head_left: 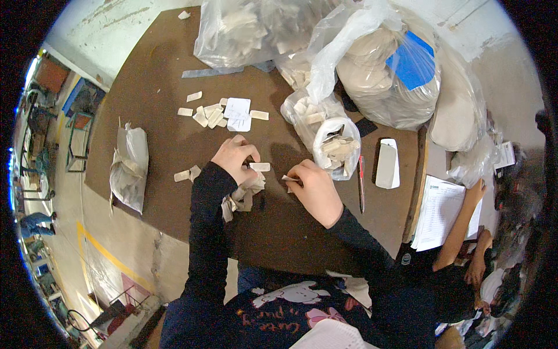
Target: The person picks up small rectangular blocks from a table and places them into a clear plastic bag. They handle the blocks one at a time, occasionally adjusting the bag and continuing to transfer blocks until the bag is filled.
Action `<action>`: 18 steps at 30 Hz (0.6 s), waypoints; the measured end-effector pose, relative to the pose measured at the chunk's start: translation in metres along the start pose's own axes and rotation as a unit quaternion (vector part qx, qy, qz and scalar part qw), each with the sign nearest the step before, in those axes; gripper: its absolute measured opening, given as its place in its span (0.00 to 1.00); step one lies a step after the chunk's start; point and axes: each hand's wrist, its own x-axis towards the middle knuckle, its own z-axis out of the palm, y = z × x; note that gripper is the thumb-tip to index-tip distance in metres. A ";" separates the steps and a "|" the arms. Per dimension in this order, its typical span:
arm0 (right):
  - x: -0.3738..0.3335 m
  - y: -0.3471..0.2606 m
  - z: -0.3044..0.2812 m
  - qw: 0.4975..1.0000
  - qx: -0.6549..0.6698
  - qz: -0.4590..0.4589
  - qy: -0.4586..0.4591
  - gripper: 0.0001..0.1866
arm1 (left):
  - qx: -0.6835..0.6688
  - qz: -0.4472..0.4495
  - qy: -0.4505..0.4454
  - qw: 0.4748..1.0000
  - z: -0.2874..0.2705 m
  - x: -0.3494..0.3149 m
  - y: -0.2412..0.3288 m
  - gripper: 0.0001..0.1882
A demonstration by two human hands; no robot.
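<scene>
Bags [247, 35] crowd the worktop's [157, 87] far edge; a sack [137, 157] lies at the left edge. Before the bags, strips [214, 118] flank cards [239, 109]. Near the right edge, a pen [361, 189] lies left of a card stack [385, 166].

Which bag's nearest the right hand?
The clear bag with the white ring at its open mouth, pale pieces showing inside. It lies just beyond the right hand; the white bag is off left, the bulkier bags farther back.
</scene>
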 end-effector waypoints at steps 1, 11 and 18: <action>-0.003 -0.002 0.001 1.000 0.012 -0.009 0.024 0.07 | -0.025 -0.015 -0.020 0.999 -0.001 -0.002 -0.001 0.17; 0.002 -0.001 0.004 1.000 -0.001 0.014 0.018 0.07 | -0.048 -0.099 -0.131 0.985 0.003 0.000 0.008 0.12; -0.005 -0.005 0.003 0.999 -0.005 0.032 0.035 0.06 | -0.010 -0.094 -0.034 0.995 0.009 0.000 0.014 0.14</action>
